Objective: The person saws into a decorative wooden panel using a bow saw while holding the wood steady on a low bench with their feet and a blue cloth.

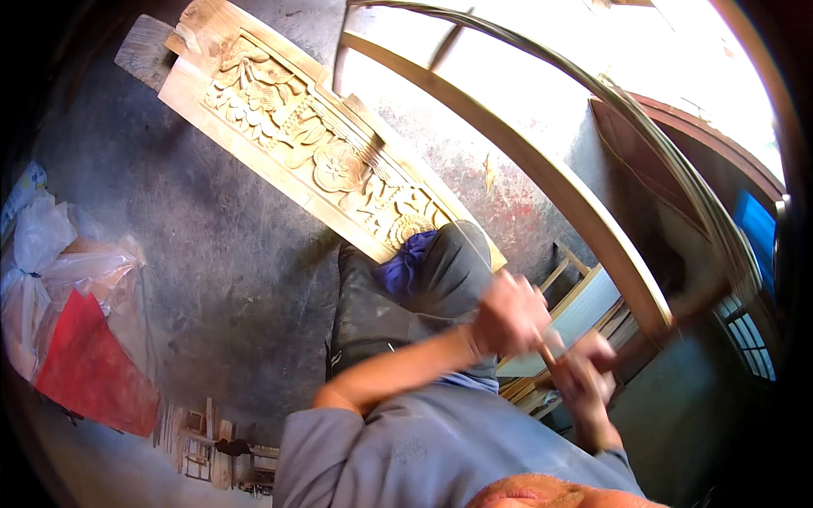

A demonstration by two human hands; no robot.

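My left hand [512, 313] is closed, blurred by motion, beside my bent knee. Just to its right and nearer my body, my right hand [586, 372] is closed too. A slim wooden stick [549, 349] runs between the two fists, gripped by both. A thin line reaches from the left hand toward the carved wooden panel [339, 167]. The panel slants from the upper left, with flowers and leaves in relief; its near end meets my knee [457, 258]. To the right arches a long curved wooden strip [525, 152], its lower end close to my right hand.
Dark bundled strands [627, 102] curve beyond the strip. At left lie clear plastic bags [42, 241] and a red sheet [93, 372]. Wooden pieces [216, 449] stand at the lower left. A pale board with timber [576, 309] is behind my hands.
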